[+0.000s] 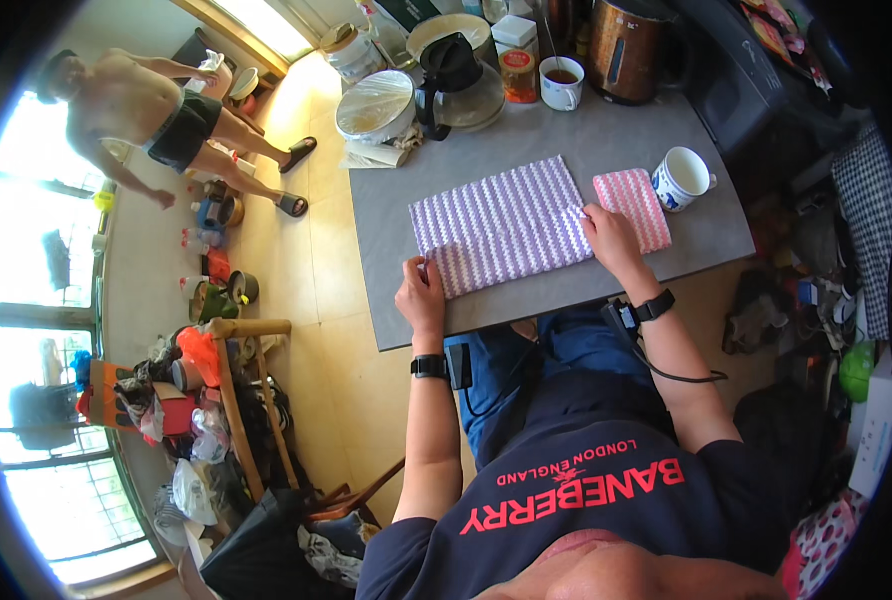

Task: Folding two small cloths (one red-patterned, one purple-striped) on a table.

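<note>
A purple and white striped cloth lies spread on the grey table. My left hand pinches its near left corner between thumb and fingers. At the cloth's right edge, my right hand grips a small bunched bit of the fabric. Just beyond that hand lies a folded pink and white striped cloth, partly covered by the hand. A white mug with a blue pattern stands touching or very close to the pink cloth's right side.
Along the table's far side stand a glass coffee pot, a covered bowl, a jar, a cup of dark drink and a kettle. Another person stands at the upper left. A wooden rack with bags stands left.
</note>
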A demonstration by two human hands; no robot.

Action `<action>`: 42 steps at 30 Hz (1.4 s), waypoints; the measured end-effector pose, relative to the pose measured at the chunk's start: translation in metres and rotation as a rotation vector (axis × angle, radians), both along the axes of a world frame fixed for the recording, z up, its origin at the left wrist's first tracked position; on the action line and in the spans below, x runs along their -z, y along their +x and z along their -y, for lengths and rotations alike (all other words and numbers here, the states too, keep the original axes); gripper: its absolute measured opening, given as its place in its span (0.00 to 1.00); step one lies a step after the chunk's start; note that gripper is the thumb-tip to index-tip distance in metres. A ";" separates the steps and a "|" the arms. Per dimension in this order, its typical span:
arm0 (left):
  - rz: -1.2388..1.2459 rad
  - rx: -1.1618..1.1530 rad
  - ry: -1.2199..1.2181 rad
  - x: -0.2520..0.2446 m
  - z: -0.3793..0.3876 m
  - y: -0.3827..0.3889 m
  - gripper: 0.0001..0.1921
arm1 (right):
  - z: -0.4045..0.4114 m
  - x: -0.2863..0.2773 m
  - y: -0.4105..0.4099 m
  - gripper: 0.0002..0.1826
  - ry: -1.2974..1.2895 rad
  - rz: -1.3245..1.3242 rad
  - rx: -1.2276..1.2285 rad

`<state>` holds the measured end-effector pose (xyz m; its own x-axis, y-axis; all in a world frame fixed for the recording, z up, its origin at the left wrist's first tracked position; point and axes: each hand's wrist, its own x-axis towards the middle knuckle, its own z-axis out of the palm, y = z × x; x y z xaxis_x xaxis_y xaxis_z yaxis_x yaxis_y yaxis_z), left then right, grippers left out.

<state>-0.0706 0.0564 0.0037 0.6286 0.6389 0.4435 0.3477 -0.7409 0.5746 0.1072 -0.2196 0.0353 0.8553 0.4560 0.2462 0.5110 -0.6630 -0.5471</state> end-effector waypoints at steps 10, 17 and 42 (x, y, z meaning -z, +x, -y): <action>-0.029 0.008 0.046 -0.001 0.000 0.000 0.06 | 0.000 0.013 0.010 0.08 0.031 -0.029 0.053; 0.028 -0.018 -0.017 -0.007 0.000 0.000 0.10 | -0.004 0.024 0.013 0.08 0.000 -0.048 0.074; -0.394 0.420 0.316 -0.009 0.075 0.020 0.28 | -0.028 -0.023 -0.030 0.20 0.282 0.276 -0.099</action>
<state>-0.0504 -0.0190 0.0128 0.9499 0.1806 0.2551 0.1321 -0.9717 0.1959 0.0768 -0.1914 0.0583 0.6947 0.4142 0.5880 0.7181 -0.4467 -0.5337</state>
